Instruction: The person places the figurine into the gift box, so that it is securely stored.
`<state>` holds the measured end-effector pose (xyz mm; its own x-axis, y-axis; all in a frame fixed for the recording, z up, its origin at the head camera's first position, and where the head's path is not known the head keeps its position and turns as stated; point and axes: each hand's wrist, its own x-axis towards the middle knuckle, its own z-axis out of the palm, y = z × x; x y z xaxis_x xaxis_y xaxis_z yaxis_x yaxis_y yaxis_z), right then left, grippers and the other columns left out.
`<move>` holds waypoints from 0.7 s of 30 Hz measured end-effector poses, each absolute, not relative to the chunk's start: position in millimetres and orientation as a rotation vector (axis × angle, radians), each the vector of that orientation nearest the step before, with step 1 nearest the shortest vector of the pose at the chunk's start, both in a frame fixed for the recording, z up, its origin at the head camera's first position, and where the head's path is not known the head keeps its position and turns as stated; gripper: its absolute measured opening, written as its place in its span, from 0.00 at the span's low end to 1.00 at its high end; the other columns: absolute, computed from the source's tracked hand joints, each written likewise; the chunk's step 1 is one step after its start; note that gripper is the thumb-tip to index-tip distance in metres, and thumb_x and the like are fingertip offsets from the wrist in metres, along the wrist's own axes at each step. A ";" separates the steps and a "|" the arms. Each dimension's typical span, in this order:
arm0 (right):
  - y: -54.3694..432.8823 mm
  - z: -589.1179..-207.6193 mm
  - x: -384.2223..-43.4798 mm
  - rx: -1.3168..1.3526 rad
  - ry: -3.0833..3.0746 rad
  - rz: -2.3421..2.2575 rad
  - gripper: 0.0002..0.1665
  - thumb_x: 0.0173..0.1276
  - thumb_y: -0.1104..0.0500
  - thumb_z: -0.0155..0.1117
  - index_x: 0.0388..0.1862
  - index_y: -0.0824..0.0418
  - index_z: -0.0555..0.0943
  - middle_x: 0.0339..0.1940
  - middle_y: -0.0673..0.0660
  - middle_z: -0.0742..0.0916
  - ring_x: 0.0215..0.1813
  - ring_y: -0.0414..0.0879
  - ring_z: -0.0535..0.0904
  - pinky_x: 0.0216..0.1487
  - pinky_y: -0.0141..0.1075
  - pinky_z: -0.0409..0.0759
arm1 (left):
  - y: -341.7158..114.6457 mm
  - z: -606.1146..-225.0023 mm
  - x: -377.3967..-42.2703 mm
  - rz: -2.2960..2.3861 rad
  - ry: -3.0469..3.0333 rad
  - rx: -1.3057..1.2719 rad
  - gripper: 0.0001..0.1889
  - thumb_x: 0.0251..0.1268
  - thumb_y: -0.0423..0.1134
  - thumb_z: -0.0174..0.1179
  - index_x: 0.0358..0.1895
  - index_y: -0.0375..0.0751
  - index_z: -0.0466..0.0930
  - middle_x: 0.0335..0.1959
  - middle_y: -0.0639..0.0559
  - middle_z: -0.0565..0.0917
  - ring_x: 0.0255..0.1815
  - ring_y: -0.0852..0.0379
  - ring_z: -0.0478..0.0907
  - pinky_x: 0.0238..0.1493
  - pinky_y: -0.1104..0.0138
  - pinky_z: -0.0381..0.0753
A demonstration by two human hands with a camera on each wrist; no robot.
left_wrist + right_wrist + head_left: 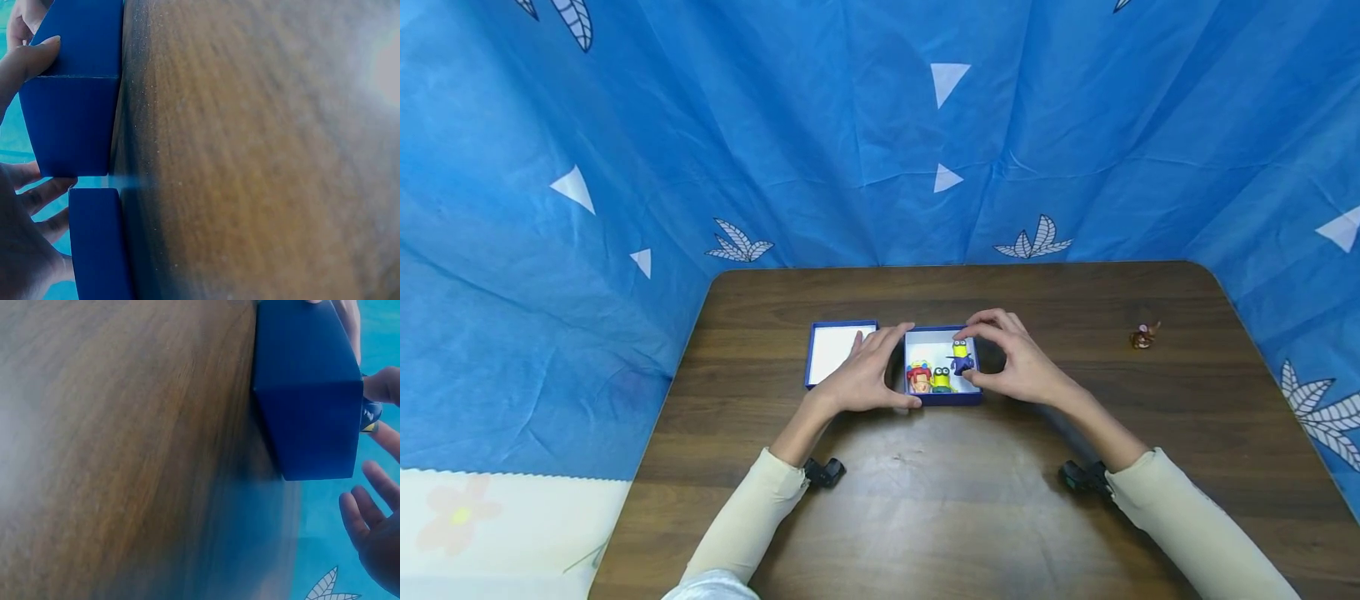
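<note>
A small blue box [951,400] with a white inside stands on the table. My left hand [865,379] grips its left side, thumb at the near corner and fingers reaching to the far one. Over the box's right part, my right hand [1018,367] pinches a yellow minion figure in dark blue clothing [961,364] between thumb and index finger. In the right wrist view, that minion figure [370,415] shows just past the box wall [312,431]. Inside, along the near wall, a red-haired figure [919,379] sits beside a green-clad minion figure [941,381].
Left of the box lies its blue-rimmed white lid [831,358], open side up, partly behind my left hand. A small brown figurine [1142,337] stands far right on the wooden table [910,517]. A blue patterned curtain [850,133] hangs behind the table's far edge.
</note>
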<state>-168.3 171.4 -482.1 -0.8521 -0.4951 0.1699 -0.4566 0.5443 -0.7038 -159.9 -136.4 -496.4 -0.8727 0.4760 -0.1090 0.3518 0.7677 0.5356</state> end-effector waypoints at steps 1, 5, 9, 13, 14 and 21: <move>171.0 -482.4 -168.5 -0.833 2.717 -1.211 0.32 0.60 0.54 0.83 0.64 0.46 0.85 0.75 0.58 0.74 0.78 0.60 0.63 0.73 0.72 0.67 | -136.2 -496.4 -160.1 0.756 2.725 0.650 0.67 0.50 0.73 0.78 0.89 0.62 0.45 0.87 0.50 0.61 0.89 0.44 0.57 0.89 0.32 0.40; 170.2 -483.2 -169.8 -0.785 2.706 -1.194 0.31 0.61 0.53 0.83 0.64 0.45 0.85 0.80 0.59 0.69 0.81 0.62 0.61 0.73 0.72 0.68 | -136.4 -496.5 -160.4 0.766 2.721 0.652 0.67 0.50 0.72 0.78 0.89 0.63 0.46 0.88 0.50 0.60 0.90 0.44 0.57 0.89 0.32 0.39; 169.2 -483.7 -170.2 -0.725 2.682 -1.172 0.30 0.62 0.54 0.82 0.63 0.46 0.85 0.81 0.61 0.66 0.79 0.63 0.64 0.71 0.67 0.76 | -136.8 -496.7 -160.5 0.781 2.718 0.653 0.66 0.50 0.72 0.78 0.89 0.63 0.46 0.88 0.50 0.60 0.90 0.45 0.56 0.88 0.32 0.40; 167.2 -485.5 -169.4 -0.672 2.662 -1.149 0.29 0.63 0.55 0.82 0.62 0.49 0.84 0.81 0.63 0.66 0.77 0.64 0.67 0.70 0.64 0.81 | -137.6 -497.5 -160.3 0.773 2.717 0.655 0.66 0.50 0.73 0.78 0.89 0.64 0.45 0.87 0.51 0.60 0.90 0.45 0.57 0.89 0.32 0.40; 166.9 -485.8 -169.0 -0.658 2.659 -1.143 0.28 0.63 0.55 0.81 0.62 0.50 0.84 0.81 0.64 0.66 0.77 0.65 0.68 0.70 0.64 0.82 | -137.8 -497.6 -160.3 0.771 2.718 0.656 0.66 0.50 0.73 0.78 0.89 0.64 0.45 0.87 0.51 0.60 0.89 0.45 0.57 0.89 0.32 0.40; 160.9 -481.0 -165.4 -0.580 2.699 -1.008 0.27 0.63 0.53 0.80 0.62 0.49 0.85 0.81 0.65 0.68 0.71 0.65 0.74 0.68 0.64 0.81 | -137.1 -497.3 -160.8 0.774 2.716 0.663 0.66 0.50 0.71 0.79 0.88 0.63 0.45 0.87 0.51 0.60 0.90 0.47 0.56 0.88 0.32 0.40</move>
